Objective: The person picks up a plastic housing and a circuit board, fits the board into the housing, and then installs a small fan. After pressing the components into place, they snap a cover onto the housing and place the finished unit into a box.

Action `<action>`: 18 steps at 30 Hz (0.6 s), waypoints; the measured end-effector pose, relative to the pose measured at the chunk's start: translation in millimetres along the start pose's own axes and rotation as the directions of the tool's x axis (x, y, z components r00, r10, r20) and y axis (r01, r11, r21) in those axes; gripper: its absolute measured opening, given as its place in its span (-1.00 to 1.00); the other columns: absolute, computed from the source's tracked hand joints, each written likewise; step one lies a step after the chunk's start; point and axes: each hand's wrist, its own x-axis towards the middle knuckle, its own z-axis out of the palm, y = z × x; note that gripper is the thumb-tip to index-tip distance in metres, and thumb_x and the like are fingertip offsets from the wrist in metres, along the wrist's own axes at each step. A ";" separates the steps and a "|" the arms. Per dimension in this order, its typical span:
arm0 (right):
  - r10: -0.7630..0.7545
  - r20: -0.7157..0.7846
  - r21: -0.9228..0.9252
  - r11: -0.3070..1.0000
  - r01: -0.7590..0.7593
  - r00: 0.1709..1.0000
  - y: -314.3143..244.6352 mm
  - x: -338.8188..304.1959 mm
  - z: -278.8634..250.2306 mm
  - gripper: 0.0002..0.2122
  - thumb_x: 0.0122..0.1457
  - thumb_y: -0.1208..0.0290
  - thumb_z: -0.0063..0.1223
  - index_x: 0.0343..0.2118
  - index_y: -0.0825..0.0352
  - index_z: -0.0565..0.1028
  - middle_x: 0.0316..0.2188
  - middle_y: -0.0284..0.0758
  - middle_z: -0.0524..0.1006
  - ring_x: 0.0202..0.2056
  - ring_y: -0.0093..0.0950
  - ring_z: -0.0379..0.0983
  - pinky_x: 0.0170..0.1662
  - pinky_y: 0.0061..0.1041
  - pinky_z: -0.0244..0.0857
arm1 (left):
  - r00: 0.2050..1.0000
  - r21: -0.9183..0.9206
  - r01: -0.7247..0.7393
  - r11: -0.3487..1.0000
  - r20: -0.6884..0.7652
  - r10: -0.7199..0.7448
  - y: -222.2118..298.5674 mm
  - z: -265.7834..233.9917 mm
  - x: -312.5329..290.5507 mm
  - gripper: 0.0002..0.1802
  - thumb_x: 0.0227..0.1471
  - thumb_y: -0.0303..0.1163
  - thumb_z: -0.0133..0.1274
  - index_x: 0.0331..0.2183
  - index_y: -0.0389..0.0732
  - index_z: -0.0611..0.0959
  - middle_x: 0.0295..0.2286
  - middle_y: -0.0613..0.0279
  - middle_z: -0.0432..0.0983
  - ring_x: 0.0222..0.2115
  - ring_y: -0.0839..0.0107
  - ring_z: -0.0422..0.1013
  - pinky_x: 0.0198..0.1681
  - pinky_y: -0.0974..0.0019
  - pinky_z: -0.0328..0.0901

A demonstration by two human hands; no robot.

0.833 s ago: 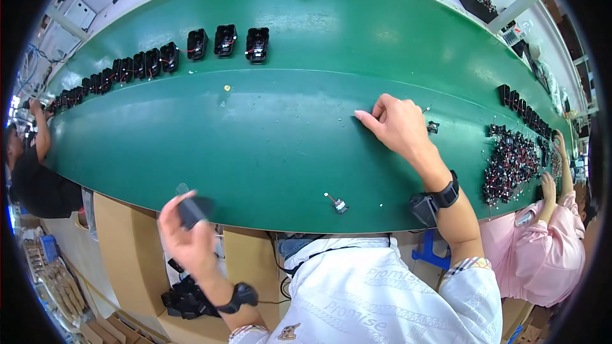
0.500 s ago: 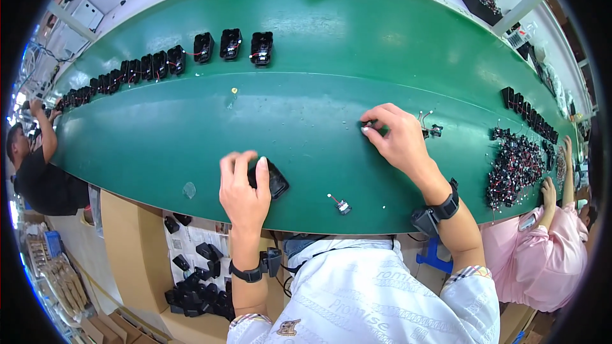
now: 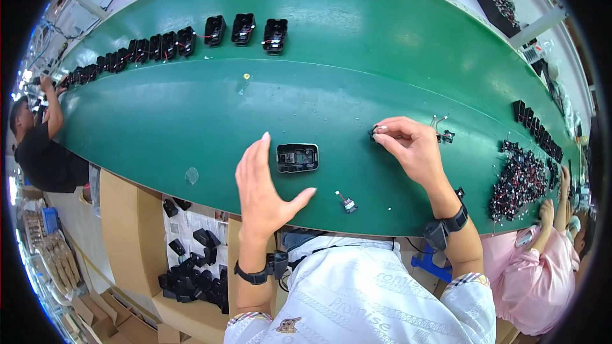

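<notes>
A black rectangular housing (image 3: 297,157) lies open side up on the green belt (image 3: 191,108) in front of me. My left hand (image 3: 262,185) hovers just left of it, fingers spread, holding nothing. My right hand (image 3: 408,146) pinches a small black wired part (image 3: 373,132) at its fingertips, to the right of the housing. Another small wired part (image 3: 347,204) lies near the belt's front edge, between my hands.
A row of black housings (image 3: 191,37) runs along the belt's far side. A pile of small black parts (image 3: 519,175) lies at the right, beside a person in pink (image 3: 542,267). A box of housings (image 3: 194,267) stands below the belt. Another person (image 3: 38,146) works at the left.
My left hand has set the housing down on the belt and let go, fingers now spread. My right hand has closed on a small part and drawn it slightly toward me.
</notes>
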 end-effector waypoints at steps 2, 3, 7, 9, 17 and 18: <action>0.032 0.045 0.118 0.992 -0.037 0.998 -1.0 -4.3 1.7 -0.95 0.14 0.64 0.20 -0.33 0.48 0.60 -0.24 -0.29 0.62 -0.23 -0.57 0.57 -0.13 -0.59 0.51 | 0.999 0.002 0.011 1.000 -0.037 -0.011 4.6 10.9 3.1 -0.04 -0.33 -0.20 0.47 0.14 -0.23 0.44 0.05 -0.03 0.42 0.10 0.00 0.31 0.19 0.03 0.14; 0.068 0.074 0.166 0.983 -0.080 0.995 -1.3 -6.1 3.2 -0.93 0.14 0.64 0.20 -0.31 0.47 0.60 -0.24 -0.27 0.61 -0.24 -0.56 0.56 -0.13 -0.59 0.50 | 1.000 0.018 0.012 1.000 0.001 -0.012 5.7 14.7 2.7 -0.05 -0.33 -0.21 0.47 0.13 -0.22 0.45 0.04 0.00 0.43 0.09 0.00 0.32 0.18 0.03 0.14; -0.094 0.166 0.022 0.996 0.091 0.982 -25.6 -17.6 2.6 -0.92 0.10 0.63 0.23 -0.33 0.44 0.60 -0.25 -0.25 0.57 -0.24 -0.56 0.52 -0.22 -0.62 0.45 | 1.000 0.023 -0.018 1.000 0.013 0.018 0.0 24.9 6.4 -0.22 -0.29 -0.36 0.44 0.04 -0.21 0.51 -0.09 0.04 0.52 -0.05 0.04 0.42 0.03 0.06 0.30; -0.127 0.135 0.075 0.990 0.118 0.983 -26.3 -24.5 6.9 -0.92 0.11 0.64 0.22 -0.32 0.43 0.60 -0.23 -0.24 0.54 -0.22 -0.54 0.50 -0.21 -0.61 0.44 | 1.000 -0.075 -0.018 0.997 -0.005 0.018 4.1 24.8 7.8 -0.34 -0.27 -0.48 0.42 -0.06 -0.26 0.51 -0.18 0.04 0.56 -0.19 0.14 0.52 -0.11 0.17 0.42; -0.169 0.048 0.417 0.899 0.134 0.985 -26.9 -41.2 21.4 -0.94 0.15 0.64 0.19 -0.33 0.48 0.56 -0.23 -0.24 0.50 -0.24 -0.55 0.49 -0.20 -0.59 0.45 | 0.988 -0.581 0.142 0.801 0.137 -0.076 39.9 21.1 4.4 -0.35 -0.24 -0.60 0.35 -0.09 -0.27 0.37 -0.16 0.00 0.55 -0.15 0.31 0.53 -0.05 0.29 0.43; -0.197 0.000 0.451 0.875 0.176 0.980 -25.5 -40.6 23.6 -0.94 0.16 0.62 0.21 -0.32 0.46 0.57 -0.25 -0.26 0.52 -0.26 -0.55 0.51 -0.24 -0.60 0.47 | 0.993 -0.472 0.019 0.882 0.113 0.040 42.1 15.9 11.7 -0.33 -0.24 -0.60 0.35 -0.06 -0.29 0.38 -0.15 0.01 0.54 -0.13 0.32 0.51 -0.04 0.29 0.42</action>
